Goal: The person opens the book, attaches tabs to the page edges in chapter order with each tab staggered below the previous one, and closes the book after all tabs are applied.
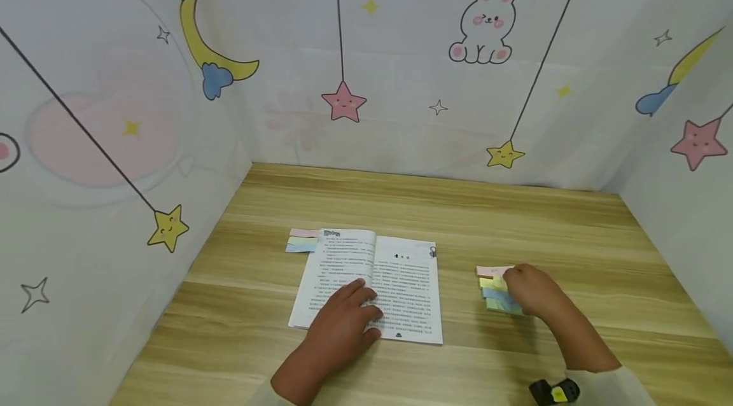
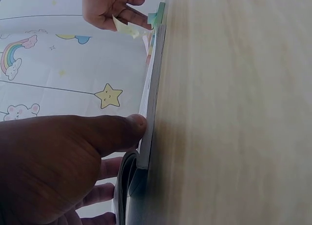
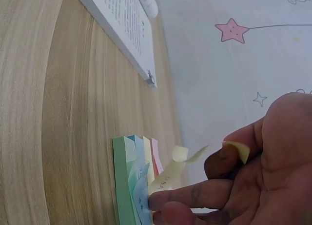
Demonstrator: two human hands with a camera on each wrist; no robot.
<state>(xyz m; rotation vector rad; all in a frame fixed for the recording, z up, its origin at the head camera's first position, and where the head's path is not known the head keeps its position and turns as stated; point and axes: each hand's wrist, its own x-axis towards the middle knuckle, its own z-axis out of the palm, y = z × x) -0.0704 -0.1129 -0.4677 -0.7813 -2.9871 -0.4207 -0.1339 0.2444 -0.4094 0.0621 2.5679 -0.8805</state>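
Note:
An open book (image 1: pixel 403 291) with printed pages lies on the table. My left hand (image 1: pixel 343 326) rests across its lower middle, fingers spread on the pages; in the left wrist view the thumb (image 2: pixel 119 132) touches the book's edge. To the right, a set of sticky note pads (image 1: pixel 498 301) in pink, yellow, blue and green lies on the tabletop. Over it, my right hand (image 1: pixel 532 288) pinches a curled yellow sticky note (image 3: pixel 239 151) by thumb and finger, while other fingers touch the pads. The pinch is partly hidden in the head view.
Pink, yellow and blue sticky tabs (image 1: pixel 302 242) stick out from the book's left edge. The wood-grain table (image 1: pixel 424 202) is bounded at back and sides by white cloth walls (image 1: pixel 401 43) printed with stars and a rabbit. A black and yellow device (image 1: pixel 554 391) sits at the right wrist.

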